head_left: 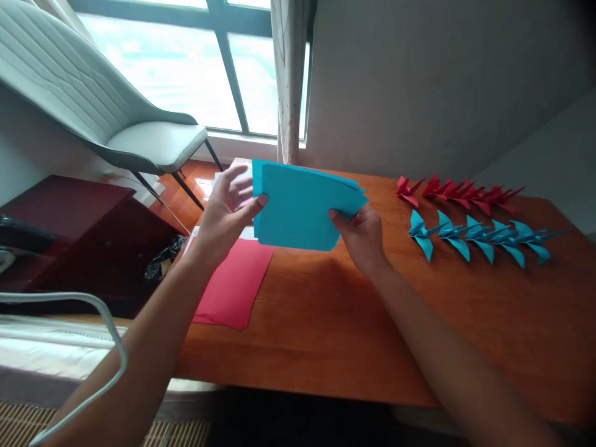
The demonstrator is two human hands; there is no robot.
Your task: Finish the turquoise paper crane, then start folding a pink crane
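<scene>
Both hands hold a stack of blue paper sheets up above the wooden table. My left hand grips the stack's left edge, thumb on the front. My right hand pinches the lower right corner, where the sheets fan apart slightly. Below the stack, a red sheet of paper lies flat at the table's left edge, with pale sheets partly hidden behind it.
A row of red folded paper cranes and a row of blue folded cranes lie at the table's right. A grey chair stands by the window to the left. A dark cabinet sits beside the table.
</scene>
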